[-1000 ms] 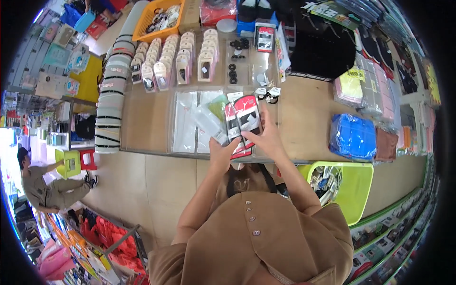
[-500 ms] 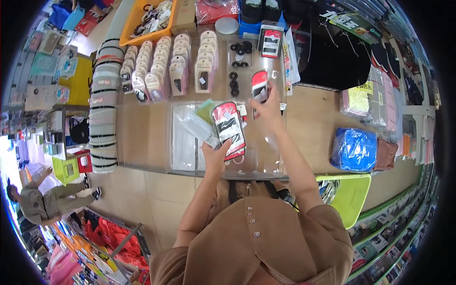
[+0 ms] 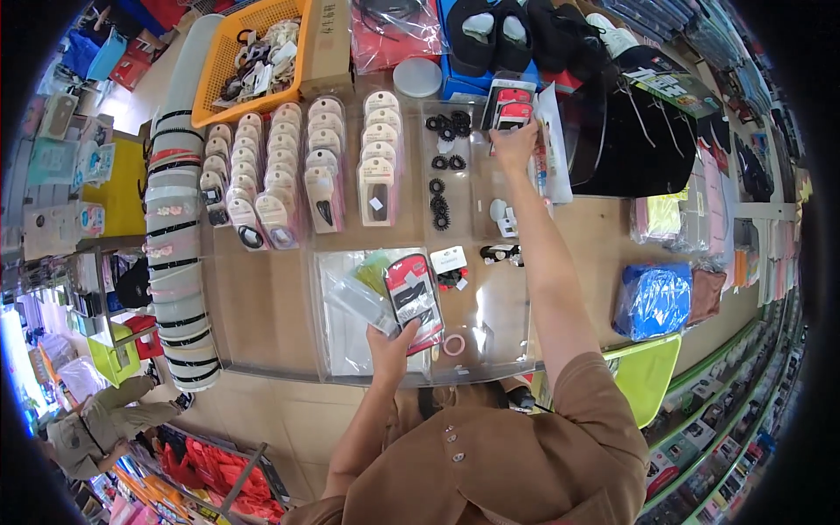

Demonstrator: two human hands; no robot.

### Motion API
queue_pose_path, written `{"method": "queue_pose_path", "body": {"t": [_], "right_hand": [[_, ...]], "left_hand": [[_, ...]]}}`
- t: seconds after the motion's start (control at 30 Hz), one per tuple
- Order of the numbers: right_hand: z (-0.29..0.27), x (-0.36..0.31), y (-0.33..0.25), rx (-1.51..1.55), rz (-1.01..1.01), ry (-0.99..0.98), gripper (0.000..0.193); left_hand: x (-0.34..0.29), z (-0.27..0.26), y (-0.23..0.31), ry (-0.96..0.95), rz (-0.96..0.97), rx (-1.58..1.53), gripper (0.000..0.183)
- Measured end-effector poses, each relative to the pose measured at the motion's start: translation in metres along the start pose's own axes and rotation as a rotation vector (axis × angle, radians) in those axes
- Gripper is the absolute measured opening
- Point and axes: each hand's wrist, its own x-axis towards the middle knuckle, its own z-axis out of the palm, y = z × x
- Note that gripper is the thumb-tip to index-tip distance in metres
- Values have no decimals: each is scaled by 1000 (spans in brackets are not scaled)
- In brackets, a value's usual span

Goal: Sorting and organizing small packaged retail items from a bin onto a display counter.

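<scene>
My left hand (image 3: pixel 391 350) grips a small stack of red-and-black carded packs (image 3: pixel 411 293), hair accessories by their look, above clear plastic bags (image 3: pixel 337 284) in the tray's near compartment. At the far end of the tray, my right hand (image 3: pixel 514 144) closes around the lower edge of a similar red carded pack (image 3: pixel 514 115). It lies over another such pack (image 3: pixel 512 94). To the left of my right hand are black spiral hair ties (image 3: pixel 439 206). A white-carded accessory (image 3: pixel 449 260) and a pink ring (image 3: pixel 454 344) lie between my hands and the tray's near edge.
Rows of carded hair clips (image 3: pixel 379 166) stand at the tray's far left, behind them an orange basket (image 3: pixel 208 87) of hair ties. Headbands ring a long roll (image 3: pixel 179 241) along the left edge. Black shoes (image 3: pixel 472 44) and a blue wrapped bundle (image 3: pixel 654 302) are right. A person (image 3: pixel 96 429) is lower left.
My right hand has moved away from me, carrying a red carded pack onto the one at the tray's far end. My left hand still holds its stack. The view has shifted.
</scene>
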Motion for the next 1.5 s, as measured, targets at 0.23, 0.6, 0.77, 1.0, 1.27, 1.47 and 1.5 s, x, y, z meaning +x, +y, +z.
{"method": "queue_pose_path", "body": {"t": [0.23, 0.6, 0.77, 1.0, 1.27, 1.47, 1.5], "right_hand": [[15, 6, -1, -106, 73, 26, 83], [20, 10, -4, -130, 39, 93, 82], [15, 7, -8, -154, 136, -15, 85], [-1, -25, -20, -252, -252, 167, 67], [27, 10, -14, 91, -363, -216, 34], [29, 20, -11, -48, -212, -307, 32], [29, 17, -12, -69, -252, -292, 32]], "left_hand": [[15, -1, 4, -9, -45, -39, 40], [15, -4, 1, 0, -32, -61, 38], [12, -7, -5, 13, -16, -50, 38], [10, -11, -10, 29, -15, -31, 39], [12, -13, -10, 41, -4, -48, 37], [15, -22, -14, 45, 25, -21, 36], [16, -24, -16, 53, 36, -8, 35]]}}
